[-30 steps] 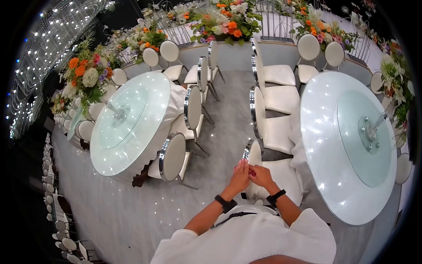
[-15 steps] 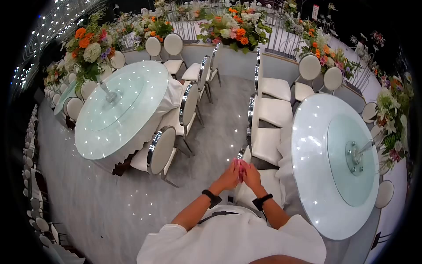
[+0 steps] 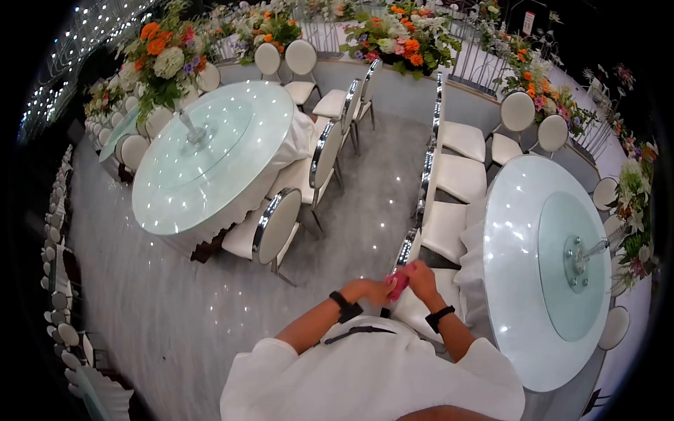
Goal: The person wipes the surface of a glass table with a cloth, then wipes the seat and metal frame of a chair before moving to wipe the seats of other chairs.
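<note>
My left hand (image 3: 372,290) and my right hand (image 3: 423,277) meet in front of me, both closed on a small pink cloth (image 3: 399,283) bunched between them. The cloth sits right at the chrome-rimmed back of a white chair (image 3: 414,295) directly below my hands. Each wrist wears a black band. A round glass-topped table (image 3: 519,266) with a white cloth stands just to the right of that chair.
A second round glass table (image 3: 210,154) stands to the left, ringed by white chairs (image 3: 277,228). More white chairs (image 3: 456,179) line the aisle ahead. Flower arrangements (image 3: 404,35) border the grey carpet (image 3: 175,309). Stacked chairs (image 3: 63,330) run along the far left.
My hands have dropped slightly and spread apart, with the pink cloth now showing between them. The view has shifted, so the tables sit a bit further right in frame.
</note>
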{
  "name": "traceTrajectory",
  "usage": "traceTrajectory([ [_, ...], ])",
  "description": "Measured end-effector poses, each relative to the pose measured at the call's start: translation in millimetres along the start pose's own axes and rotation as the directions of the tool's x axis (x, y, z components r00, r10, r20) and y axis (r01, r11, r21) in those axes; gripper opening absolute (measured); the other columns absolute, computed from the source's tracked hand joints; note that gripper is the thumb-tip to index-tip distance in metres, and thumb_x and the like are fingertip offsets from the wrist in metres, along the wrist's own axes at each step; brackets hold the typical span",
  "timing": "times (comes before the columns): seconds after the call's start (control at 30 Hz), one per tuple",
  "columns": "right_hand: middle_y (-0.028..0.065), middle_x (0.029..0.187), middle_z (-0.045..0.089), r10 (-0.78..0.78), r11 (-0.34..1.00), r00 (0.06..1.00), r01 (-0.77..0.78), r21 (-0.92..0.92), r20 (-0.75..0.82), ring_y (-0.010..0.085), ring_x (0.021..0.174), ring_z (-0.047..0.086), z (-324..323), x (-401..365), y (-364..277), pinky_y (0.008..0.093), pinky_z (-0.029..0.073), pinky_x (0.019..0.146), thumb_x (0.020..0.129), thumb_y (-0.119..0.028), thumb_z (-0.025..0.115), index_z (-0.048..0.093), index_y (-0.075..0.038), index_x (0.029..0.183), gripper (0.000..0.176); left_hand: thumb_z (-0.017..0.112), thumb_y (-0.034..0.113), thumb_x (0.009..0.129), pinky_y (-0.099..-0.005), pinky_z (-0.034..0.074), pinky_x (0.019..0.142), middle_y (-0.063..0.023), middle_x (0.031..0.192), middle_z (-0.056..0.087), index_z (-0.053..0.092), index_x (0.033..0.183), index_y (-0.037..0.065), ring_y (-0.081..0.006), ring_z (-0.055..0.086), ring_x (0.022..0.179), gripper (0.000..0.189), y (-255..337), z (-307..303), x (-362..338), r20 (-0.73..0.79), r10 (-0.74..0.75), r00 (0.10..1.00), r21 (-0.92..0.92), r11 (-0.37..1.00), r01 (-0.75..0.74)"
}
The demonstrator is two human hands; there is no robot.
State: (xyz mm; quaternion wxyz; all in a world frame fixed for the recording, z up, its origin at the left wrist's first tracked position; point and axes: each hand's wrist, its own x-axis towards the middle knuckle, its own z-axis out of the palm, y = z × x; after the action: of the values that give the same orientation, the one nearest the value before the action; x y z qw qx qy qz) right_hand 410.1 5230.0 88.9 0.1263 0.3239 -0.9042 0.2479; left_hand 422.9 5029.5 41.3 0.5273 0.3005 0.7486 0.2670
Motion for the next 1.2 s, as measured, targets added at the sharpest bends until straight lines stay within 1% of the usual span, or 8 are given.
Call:
traceTrajectory([
  [0.07,0.0103,0.089,0.057,0.109,0.990,0.989,-0.099,0.104,-0.099,0.0307,0.086,0.061,4.5,8.8,1.3,0.0396,0.051,0.072,0.068,0.003,0.066,0.072,-0.015,0.103,0.040,0.053,0.033,0.095,-0.0388,0.041,0.092,-0.0110,0.097,0.057,0.038,0.121,0.002,-0.0245,0.046,0.091,0.043,10.0,0.5,-13.0,-0.273,0.246,0.930,-0.023,0.965,-0.261],
  [0.27,0.0169,0.105,0.052,0.342,0.931,0.929,-0.316,0.185,-0.137,0.0355,0.098,0.056,27.1,-8.0,-42.6,0.0415,0.049,0.081,0.066,0.008,0.058,0.065,-0.008,0.109,0.047,0.053,0.030,0.096,-0.0348,0.044,0.091,-0.0136,0.112,0.065,0.033,0.142,0.002,-0.0259,0.055,0.099,0.058,-27.6,39.1,-2.4,-0.521,0.355,0.776,0.054,0.921,-0.385],
  [0.43,0.0093,0.093,0.056,0.023,0.997,0.997,-0.018,-0.072,0.069,0.0322,0.089,0.055,48.1,-64.6,-46.0,0.0444,0.043,0.073,0.066,-0.007,0.067,0.067,-0.011,0.086,0.020,0.051,0.032,0.101,-0.0349,0.044,0.097,-0.0127,0.120,0.066,0.052,0.134,0.002,-0.0213,0.058,0.104,0.044,-47.0,45.8,-82.6,-0.161,0.246,0.956,-0.059,0.964,-0.258],
  [0.57,0.0078,0.087,0.055,-0.162,0.970,0.987,0.158,0.185,0.008,0.0278,0.086,0.055,37.7,-42.7,-105.5,0.0398,0.038,0.073,0.059,-0.012,0.072,0.067,-0.013,0.083,0.025,0.062,0.035,0.096,-0.0352,0.039,0.105,-0.0176,0.135,0.057,0.039,0.148,0.009,-0.0205,0.052,0.124,0.063,-53.3,63.2,-158.8,-0.471,0.023,0.882,-0.285,0.942,-0.177],
  [0.77,0.0100,0.091,0.055,-0.248,0.919,0.966,0.257,0.297,-0.071,0.0319,0.087,0.055,77.3,59.7,-188.4,0.0433,0.040,0.077,0.061,-0.014,0.072,0.063,-0.011,0.099,0.039,0.070,0.029,0.088,-0.0381,0.046,0.098,-0.0153,0.120,0.064,0.034,0.150,0.011,-0.0245,0.060,0.109,0.074,-58.7,85.5,-214.0,-0.750,0.136,0.648,-0.239,0.857,-0.457],
  [0.97,0.0113,0.099,0.055,-0.375,0.834,0.925,0.363,0.415,-0.057,0.0305,0.094,0.054,93.4,124.5,-241.0,0.0407,0.043,0.084,0.070,-0.006,0.070,0.057,-0.007,0.115,0.047,0.058,0.008,0.090,-0.0336,0.054,0.072,-0.0070,0.097,0.068,0.048,0.139,0.012,-0.0196,0.066,0.078,0.050,-101.3,124.5,-251.5,-0.855,-0.409,0.320,-0.517,0.727,-0.452],
  [1.03,0.0089,0.099,0.056,-0.372,0.744,0.928,0.301,0.596,-0.003,0.0250,0.095,0.055,65.7,162.0,-256.5,0.0373,0.044,0.085,0.076,-0.003,0.070,0.056,-0.007,0.122,0.048,0.054,0.004,0.091,-0.0299,0.054,0.070,-0.0087,0.098,0.067,0.049,0.138,0.011,-0.0167,0.065,0.079,0.048,-124.9,129.5,-271.1,-0.887,-0.358,-0.292,-0.293,0.925,-0.243],
  [1.2,0.0084,0.096,0.062,-0.515,0.493,0.804,0.562,0.664,-0.297,0.0244,0.087,0.061,-116.9,244.0,-315.2,0.0354,0.048,0.080,0.085,-0.010,0.069,0.054,-0.007,0.124,0.042,0.053,0.002,0.090,-0.0321,0.053,0.077,-0.0143,0.110,0.066,0.051,0.136,0.011,-0.0236,0.066,0.086,0.047,-165.2,130.1,-324.2,-0.750,-0.564,-0.346,-0.358,0.786,-0.504],
])
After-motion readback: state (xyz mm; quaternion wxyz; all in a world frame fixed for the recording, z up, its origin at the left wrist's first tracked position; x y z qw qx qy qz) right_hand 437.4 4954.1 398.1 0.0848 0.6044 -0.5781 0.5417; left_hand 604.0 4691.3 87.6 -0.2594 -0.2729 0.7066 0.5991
